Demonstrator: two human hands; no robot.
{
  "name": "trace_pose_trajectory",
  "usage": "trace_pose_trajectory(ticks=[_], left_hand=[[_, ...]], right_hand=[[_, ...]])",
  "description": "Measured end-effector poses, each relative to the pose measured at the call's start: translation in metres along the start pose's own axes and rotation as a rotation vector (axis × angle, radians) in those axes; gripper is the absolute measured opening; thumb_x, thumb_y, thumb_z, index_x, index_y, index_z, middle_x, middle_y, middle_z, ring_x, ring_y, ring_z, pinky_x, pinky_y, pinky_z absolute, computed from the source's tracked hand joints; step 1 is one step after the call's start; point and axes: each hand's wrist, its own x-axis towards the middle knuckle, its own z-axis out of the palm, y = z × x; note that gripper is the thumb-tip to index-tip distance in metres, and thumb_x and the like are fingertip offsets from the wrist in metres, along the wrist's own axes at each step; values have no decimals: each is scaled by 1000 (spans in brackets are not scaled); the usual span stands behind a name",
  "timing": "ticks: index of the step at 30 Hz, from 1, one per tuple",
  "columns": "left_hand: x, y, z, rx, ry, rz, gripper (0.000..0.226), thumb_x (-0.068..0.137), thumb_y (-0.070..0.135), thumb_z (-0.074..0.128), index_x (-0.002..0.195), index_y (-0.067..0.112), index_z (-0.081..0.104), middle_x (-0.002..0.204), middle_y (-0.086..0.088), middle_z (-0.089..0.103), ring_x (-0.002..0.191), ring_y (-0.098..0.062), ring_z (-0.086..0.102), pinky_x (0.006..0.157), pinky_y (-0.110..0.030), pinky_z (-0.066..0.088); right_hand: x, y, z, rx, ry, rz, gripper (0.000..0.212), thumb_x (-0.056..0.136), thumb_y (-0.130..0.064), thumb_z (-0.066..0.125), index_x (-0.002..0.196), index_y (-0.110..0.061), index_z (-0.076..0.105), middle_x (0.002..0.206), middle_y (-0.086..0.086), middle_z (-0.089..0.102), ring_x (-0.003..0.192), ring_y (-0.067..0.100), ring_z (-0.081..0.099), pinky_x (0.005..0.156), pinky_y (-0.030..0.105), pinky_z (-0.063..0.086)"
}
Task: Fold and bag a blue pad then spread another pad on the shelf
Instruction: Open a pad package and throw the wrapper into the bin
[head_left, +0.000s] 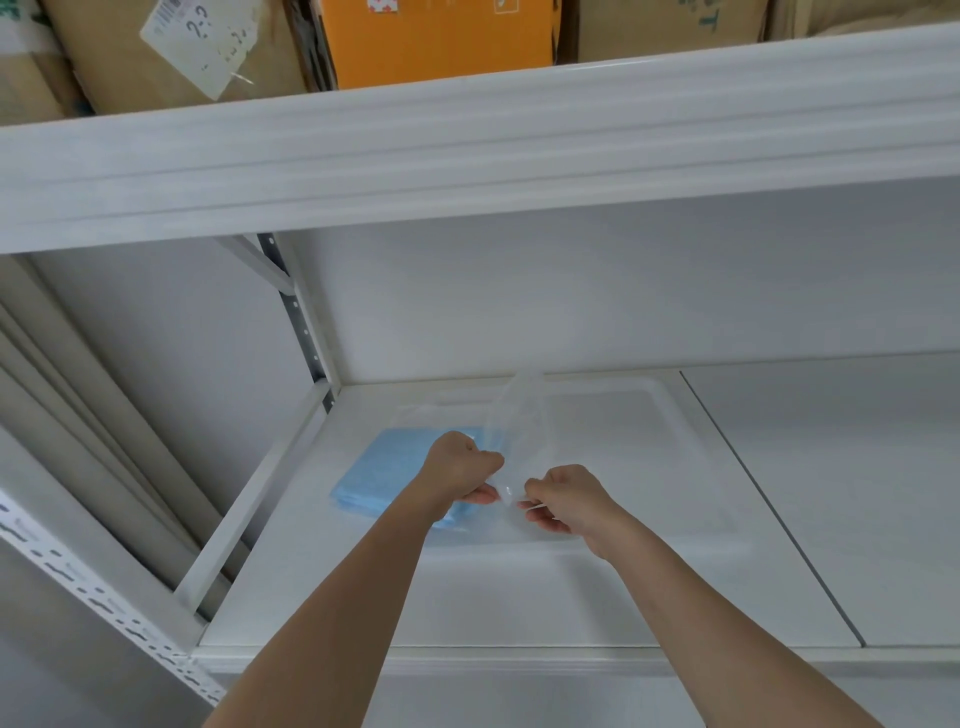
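Note:
A folded blue pad (387, 475) lies flat on the left side of a white tray (670, 410) on the shelf. Above the tray's middle, a clear plastic bag (517, 415) stands up, thin and see-through. My left hand (460, 470) pinches the bag's near edge on the left, partly covering the pad's right side. My right hand (563, 501) pinches the same edge on the right. The two hands are a few centimetres apart at the bag's mouth. Whether the mouth is open cannot be made out.
The white shelf board (519, 597) has a seam (769, 504) to the right of the tray. A white beam (467, 150) of the upper shelf hangs overhead, with cardboard boxes (441, 36) on it. A perforated metal upright (298, 317) stands at the back left.

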Motion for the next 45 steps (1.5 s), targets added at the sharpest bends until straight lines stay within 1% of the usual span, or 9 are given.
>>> trace_pose_trajectory(ticks=[11,15,18,21,27,31,37,41,45], left_hand=[[-1,1,8,83,-131,-7,19,71,2,54,59,10,41,67,-10,46,62,-23,54,66,-29,52],[0,-6,6,17,-229,-33,12,86,21,58,85,9,61,92,-5,63,86,-22,67,79,-29,56],[14,-24,-4,84,76,4,16,85,23,57,74,14,51,80,-7,47,72,-23,53,67,-30,45],[23,-46,-17,212,359,-177,31,87,26,56,112,9,50,116,-12,38,107,-31,46,86,-35,40],[30,-81,-38,-184,506,-476,70,84,28,62,136,3,23,135,-16,26,119,-36,39,91,-40,42],[36,-99,-47,-650,520,-498,64,81,15,70,129,4,29,103,-15,49,87,-31,52,79,-36,50],[42,-109,-53,-843,394,-521,22,83,8,68,100,4,54,73,-9,50,59,-16,47,53,-25,44],[42,-98,-54,-843,311,-436,27,88,-4,50,113,6,54,83,-9,53,78,-21,54,74,-32,50],[37,-84,-52,-839,209,-332,35,95,-2,40,129,1,46,105,-15,58,90,-23,56,101,-42,42]], right_hand=[[7,4,1,-664,175,-91,21,70,-10,67,71,-19,47,84,1,51,78,20,55,57,23,37],[14,8,5,-522,82,-206,22,72,-8,73,72,-20,55,86,-2,54,81,14,52,58,18,37],[20,18,13,-406,43,-119,14,80,-4,60,69,-12,55,85,4,61,78,17,54,59,19,41],[22,19,19,32,6,74,26,80,11,40,96,11,60,99,21,61,82,23,62,77,33,54],[18,15,28,705,-143,299,24,92,16,33,91,3,53,93,24,65,68,27,68,68,30,58],[28,20,38,606,-161,330,25,96,-4,47,119,-10,51,85,11,73,47,11,63,39,18,44],[33,16,42,469,-336,306,33,80,-40,70,94,-11,65,79,3,66,46,9,47,50,19,40],[36,16,47,325,-235,299,59,52,-51,84,89,-19,51,62,-2,51,48,12,46,48,23,42],[41,22,44,414,-225,304,113,49,-51,85,141,-30,21,119,11,59,93,28,65,80,40,55]])
